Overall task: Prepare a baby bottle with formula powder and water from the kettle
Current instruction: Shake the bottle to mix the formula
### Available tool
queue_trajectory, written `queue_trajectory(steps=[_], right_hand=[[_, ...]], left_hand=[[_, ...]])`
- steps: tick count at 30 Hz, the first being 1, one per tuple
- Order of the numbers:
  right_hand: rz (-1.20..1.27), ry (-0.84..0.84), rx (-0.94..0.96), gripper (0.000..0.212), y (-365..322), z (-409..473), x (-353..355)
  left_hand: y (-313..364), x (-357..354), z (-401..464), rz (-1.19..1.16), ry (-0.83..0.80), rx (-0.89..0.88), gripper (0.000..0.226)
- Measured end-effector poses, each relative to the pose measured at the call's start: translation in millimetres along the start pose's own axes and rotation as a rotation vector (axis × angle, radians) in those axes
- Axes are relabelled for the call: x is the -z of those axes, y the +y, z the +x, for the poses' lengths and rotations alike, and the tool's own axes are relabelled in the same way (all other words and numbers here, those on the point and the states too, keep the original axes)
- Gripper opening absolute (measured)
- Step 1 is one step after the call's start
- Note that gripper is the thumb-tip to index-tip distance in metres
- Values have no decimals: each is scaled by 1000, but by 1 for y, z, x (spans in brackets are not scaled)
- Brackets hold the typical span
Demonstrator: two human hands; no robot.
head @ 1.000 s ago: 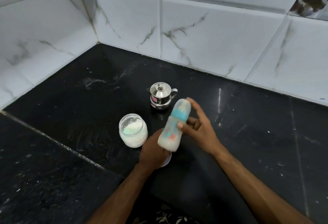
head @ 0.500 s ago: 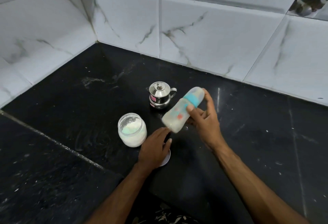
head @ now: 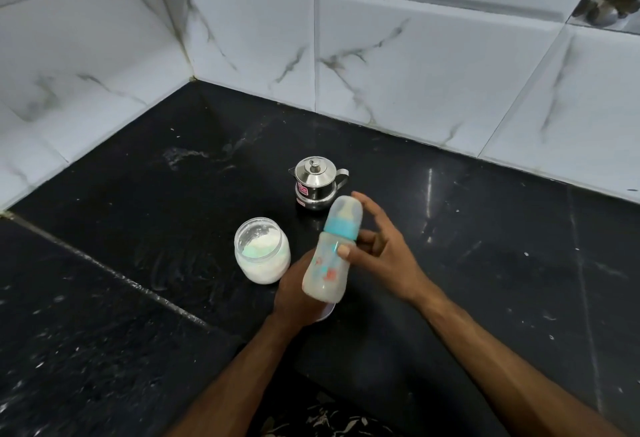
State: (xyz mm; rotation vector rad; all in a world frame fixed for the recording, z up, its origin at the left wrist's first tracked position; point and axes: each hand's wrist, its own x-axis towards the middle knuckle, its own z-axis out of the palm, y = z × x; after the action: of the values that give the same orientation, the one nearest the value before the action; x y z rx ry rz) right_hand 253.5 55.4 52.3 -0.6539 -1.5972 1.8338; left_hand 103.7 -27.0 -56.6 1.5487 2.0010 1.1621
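My right hand [head: 381, 253] grips a baby bottle [head: 327, 263] around its middle, thumb on the front. The bottle has a blue collar, a clear teat and cloudy white liquid inside, and it hangs tilted above the counter with the teat pointing away from me. My left hand [head: 294, 294] lies palm down over a white lid [head: 328, 313] on the counter, its fingers hidden behind the bottle. An open glass jar of white formula powder [head: 262, 251] stands just left of my hands. Behind them is a small steel kettle [head: 317, 183] with its lid on.
Everything stands on a black stone counter [head: 138, 228] with a seam running diagonally on the left. White marble-look wall tiles [head: 398, 65] close the back and left sides, meeting in a corner at the upper left.
My right hand swung the bottle from near upright to strongly tilted right and back to near upright, a shaking motion. My left hand stayed on the white lid.
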Motion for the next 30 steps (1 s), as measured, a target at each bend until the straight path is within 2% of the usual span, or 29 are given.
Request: queue_trajectory(steps=[3,5,7,9,10,11,14,16,18,20,21,22,24,26,28,30], right_hand=[[135,246,48,79,-11,12,7],[189,345,72,79,-14,16,11],[155,254,38,81,-7,11,7],[58,50,-21,81,0,1,1],[23,-2,-32,81,2,-2,0],[26,12,-18,81,2,-1,1],[146,304,50,77,-7,11,14],[178,361,71,73,-8,12,19],[126,231,25,75,-1,6,13],[41,47,-26,80,5,-3,5],[27,30,-22,81,6,-3,4],[47,75,-4,81,4,0,5],[130,265,26,79,-4,9,13],[166,350,55,76,-8,14,18],[107,248,38,76,-1,8,11],[-3,51,-15,79,8,-1,0]], left_hand=[[3,-1,6,220,51,-155,30],[2,-3,8,295,28,-218,33],[2,-1,6,207,3,-149,36],[3,3,0,101,-4,-73,46],[1,2,0,60,-28,-68,49],[3,3,1,74,-46,-99,47],[1,0,8,258,-38,-169,40],[3,-2,9,302,-24,-197,34],[2,0,6,148,1,-99,31],[6,3,4,6,0,-43,45],[5,3,2,-40,3,-49,42],[4,1,3,11,44,-110,38],[1,-2,7,205,52,-193,34],[1,-2,10,284,14,-217,35],[-4,-3,6,207,-2,-171,38],[-4,2,0,-32,-28,-49,55]])
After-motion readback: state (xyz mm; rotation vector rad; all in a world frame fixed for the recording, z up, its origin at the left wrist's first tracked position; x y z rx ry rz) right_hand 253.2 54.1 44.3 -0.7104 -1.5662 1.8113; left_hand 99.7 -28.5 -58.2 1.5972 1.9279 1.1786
